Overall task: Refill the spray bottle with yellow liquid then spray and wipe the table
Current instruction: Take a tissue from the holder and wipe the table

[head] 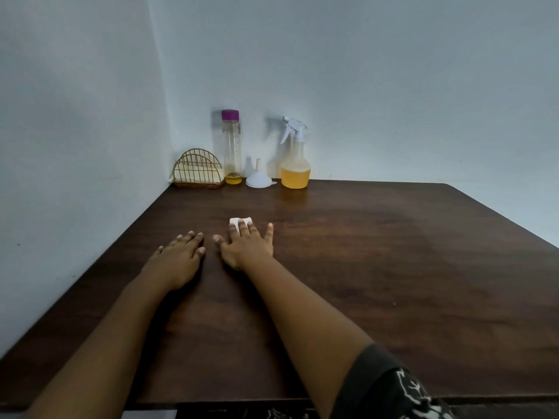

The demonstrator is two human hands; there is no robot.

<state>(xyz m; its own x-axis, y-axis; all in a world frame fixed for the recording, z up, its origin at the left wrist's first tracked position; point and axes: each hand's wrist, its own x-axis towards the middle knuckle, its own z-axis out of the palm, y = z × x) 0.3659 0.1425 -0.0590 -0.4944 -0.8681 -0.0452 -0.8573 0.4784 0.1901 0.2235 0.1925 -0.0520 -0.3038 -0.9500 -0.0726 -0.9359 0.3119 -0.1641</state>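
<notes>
Spray bottle (295,164): upright at counter (393,267) rear edge, about a third full of yellow liquid.
Funnel (258,176): inverted, just left of spray bottle.
Purple-capped bottle (231,146): farther left of spray bottle, nearly empty.
White cloth (241,221): forward-left of spray bottle, well apart.
Right hand (246,246): fingers straight, spread, pressing white cloth.
Left hand (178,258): fingers straight, flat on counter.

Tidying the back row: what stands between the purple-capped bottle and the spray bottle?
A white funnel, spout up, stands between the purple-capped bottle and the spray bottle; the head view shows it.
</notes>
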